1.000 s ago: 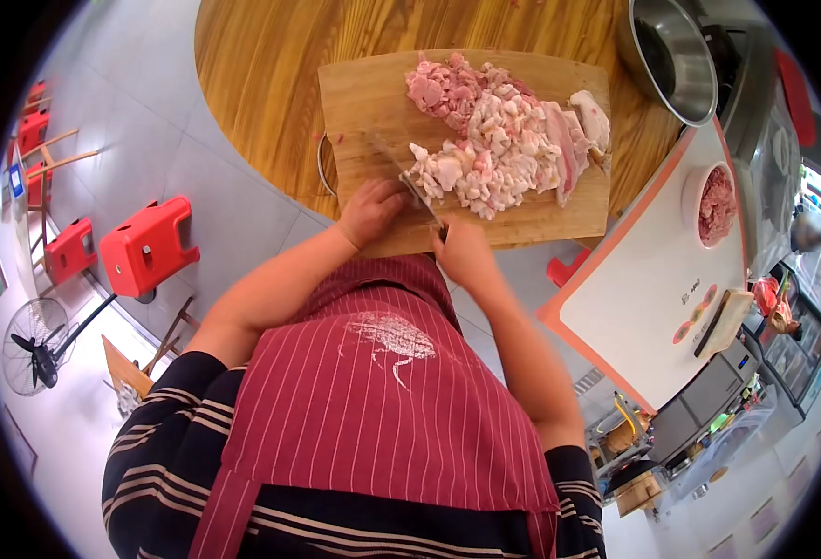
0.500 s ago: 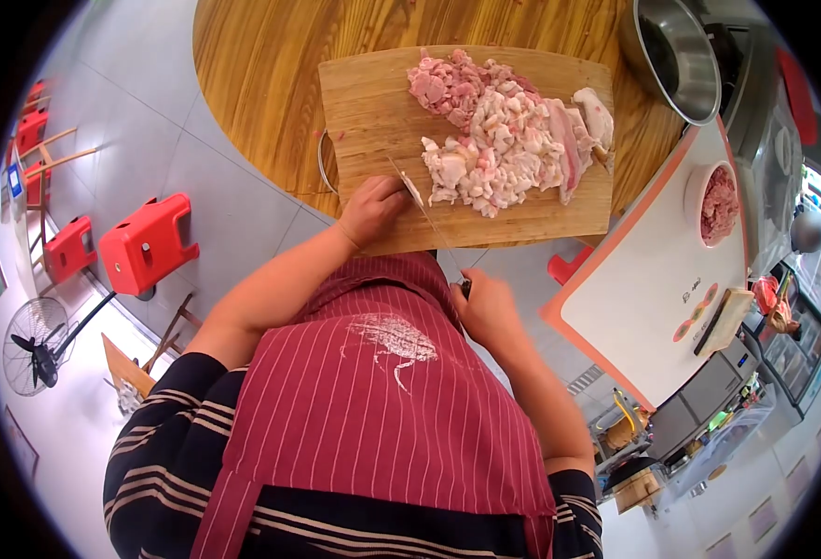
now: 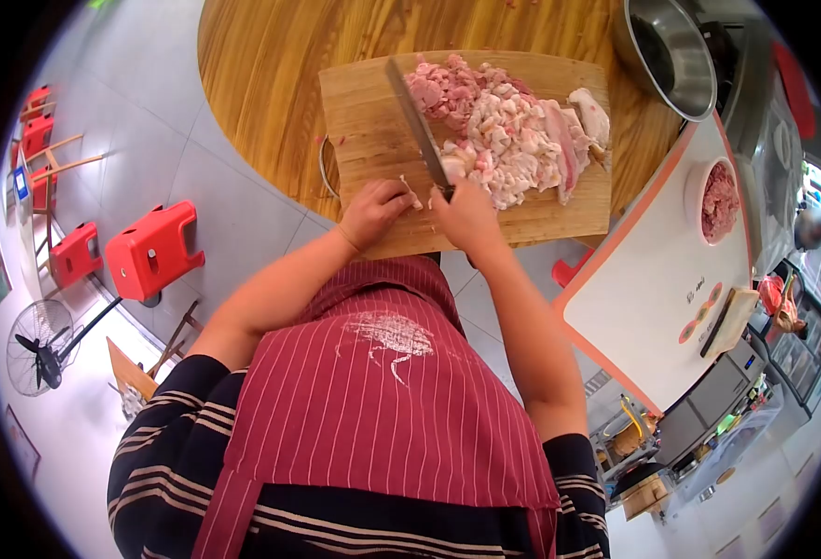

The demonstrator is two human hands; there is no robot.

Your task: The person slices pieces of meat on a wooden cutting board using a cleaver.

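My right hand (image 3: 467, 216) is closed around the dark handle of a long kitchen knife (image 3: 417, 126), whose blade points away over the cutting board (image 3: 364, 112). Close to its left, my left hand (image 3: 373, 214) pinches a thin strip of pale meat (image 3: 411, 193) against the board's near edge. Beyond the blade lies a heap of chopped pale, fatty meat (image 3: 513, 140), with pinker chopped meat (image 3: 443, 88) at its far left. A larger uncut slab (image 3: 567, 149) rests against the heap's right side, and a whitish piece (image 3: 589, 114) is beside it.
The board lies on a round wooden table (image 3: 261, 84). A steel bowl (image 3: 699, 79) stands at its far right. On a white side table (image 3: 634, 298) are a bowl of minced meat (image 3: 719, 200) and a light block (image 3: 732, 321). Red stools (image 3: 154, 252) and a fan (image 3: 42, 347) are left.
My right hand has moved up from beside the apron to the board, bringing the knife forward so its blade lies across the board. My left hand stays near the same place with the meat strip.
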